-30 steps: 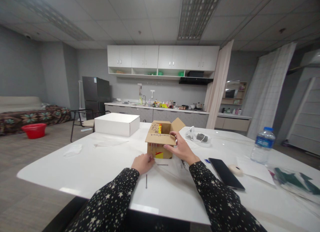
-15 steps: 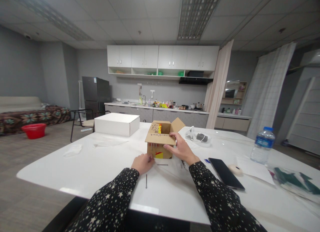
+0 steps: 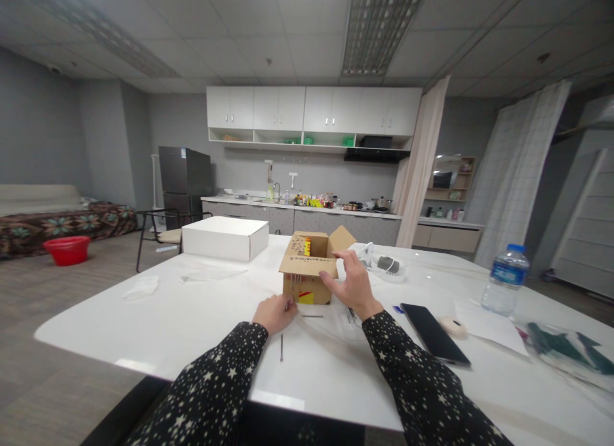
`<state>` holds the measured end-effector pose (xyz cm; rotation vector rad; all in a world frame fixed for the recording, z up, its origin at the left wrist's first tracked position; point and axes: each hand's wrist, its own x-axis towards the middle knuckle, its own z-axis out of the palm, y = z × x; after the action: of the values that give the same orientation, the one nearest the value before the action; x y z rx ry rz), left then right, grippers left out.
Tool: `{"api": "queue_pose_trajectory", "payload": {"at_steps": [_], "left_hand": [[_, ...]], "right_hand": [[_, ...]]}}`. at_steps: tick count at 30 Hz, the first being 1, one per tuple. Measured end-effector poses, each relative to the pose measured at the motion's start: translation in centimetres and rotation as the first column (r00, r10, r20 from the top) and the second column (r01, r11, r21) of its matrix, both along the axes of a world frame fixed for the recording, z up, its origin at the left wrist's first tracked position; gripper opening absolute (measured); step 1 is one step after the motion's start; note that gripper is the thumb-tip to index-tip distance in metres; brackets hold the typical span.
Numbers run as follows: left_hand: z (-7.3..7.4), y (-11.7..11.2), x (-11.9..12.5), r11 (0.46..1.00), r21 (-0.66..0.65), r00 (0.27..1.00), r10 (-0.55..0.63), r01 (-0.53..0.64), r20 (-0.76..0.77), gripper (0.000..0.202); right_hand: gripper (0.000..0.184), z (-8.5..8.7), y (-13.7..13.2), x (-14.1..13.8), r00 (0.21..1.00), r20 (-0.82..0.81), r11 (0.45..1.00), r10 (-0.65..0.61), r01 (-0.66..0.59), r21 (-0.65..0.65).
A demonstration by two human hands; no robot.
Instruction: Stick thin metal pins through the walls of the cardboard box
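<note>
An open cardboard box (image 3: 290, 289) stands on the white table, with its near flap (image 3: 304, 267) folded out toward me. Rows of small dark dots mark the flap, and several thin grey nail-like rods (image 3: 296, 279) hang beneath it. My right hand (image 3: 355, 285) is at the flap's right corner, thumb and fingers apart, the thumb close to its front edge. Low at the box's left front corner, my left hand (image 3: 275, 313) rests with curled fingers; what they pinch is hidden. Two loose nail-like rods lie nearby, one crosswise (image 3: 313, 316) and one lengthwise (image 3: 282, 348).
Behind on the left sits a white box (image 3: 223, 238). A white cable bundle (image 3: 388, 267) lies right of the cardboard box. Farther right are a phone (image 3: 434, 334), a round beige object (image 3: 452, 327), a water bottle (image 3: 505, 279) and a green-and-clear plastic packet (image 3: 570, 347).
My right hand has shifted slightly right and up, its fingers lifting at the flap's corner. My left hand and the box stay in place.
</note>
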<state>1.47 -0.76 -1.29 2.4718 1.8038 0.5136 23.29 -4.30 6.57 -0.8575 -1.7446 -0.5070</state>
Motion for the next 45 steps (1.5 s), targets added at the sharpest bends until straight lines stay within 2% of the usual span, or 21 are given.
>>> {"api": "queue_pose_trajectory", "payload": {"at_steps": [3,4,9,12,15,18,21,26,33,40,45], "left_hand": [[-0.1,0.2,0.1,1.000,0.005,1.000,-0.003,0.003,-0.003,0.025],[-0.1,0.2,0.2,1.000,0.004,1.000,-0.003,0.003,-0.003,0.025],[0.3,-0.1,0.6,1.000,-0.003,1.000,-0.001,0.001,0.001,0.026],[0.6,-0.4,0.5,1.000,-0.015,1.000,-0.008,0.008,-0.009,0.025],[0.8,-0.6,0.1,0.999,-0.029,0.999,-0.024,0.023,-0.038,0.021],[0.7,-0.6,-0.1,0.999,-0.039,0.999,-0.017,0.016,-0.041,0.021],[0.5,-0.5,0.0,1.000,-0.028,1.000,0.012,-0.013,-0.020,0.024],[-0.1,-0.1,0.3,1.000,0.008,1.000,0.014,-0.014,-0.014,0.030],[-0.3,0.1,0.5,1.000,0.008,1.000,0.008,-0.007,-0.017,0.026],[-0.1,-0.1,0.5,1.000,-0.010,1.000,0.016,-0.016,-0.008,0.024],[0.1,-0.2,0.5,1.000,-0.021,1.000,0.011,-0.011,-0.004,0.024]], "right_hand": [[0.009,0.1,-0.5,-0.1,0.998,0.017,0.986,0.061,-0.063,0.151],[0.007,0.1,-0.8,-0.3,0.996,0.048,0.981,0.080,-0.088,0.174],[0.028,-0.7,-2.3,-2.5,0.966,0.225,0.975,0.125,-0.161,0.150],[0.030,-1.5,-2.9,-4.2,0.925,0.353,0.988,0.141,-0.152,0.002],[0.027,-2.0,-3.3,-5.3,0.865,0.473,0.964,0.167,-0.043,-0.262],[0.020,-2.4,-3.6,-5.7,0.814,0.543,0.861,0.205,0.114,-0.496],[0.020,-2.5,-3.5,-5.3,0.791,0.567,0.767,0.230,0.210,-0.606],[0.023,-2.7,-3.2,-4.5,0.816,0.552,0.719,0.172,0.279,-0.636],[0.024,-3.2,-3.0,-3.9,0.767,0.623,0.632,0.154,0.408,-0.659],[0.027,-3.6,-2.4,-3.7,0.779,0.609,0.627,0.150,0.401,-0.668],[0.028,-3.7,-2.5,-3.7,0.802,0.577,0.597,0.154,0.390,-0.701]]}}
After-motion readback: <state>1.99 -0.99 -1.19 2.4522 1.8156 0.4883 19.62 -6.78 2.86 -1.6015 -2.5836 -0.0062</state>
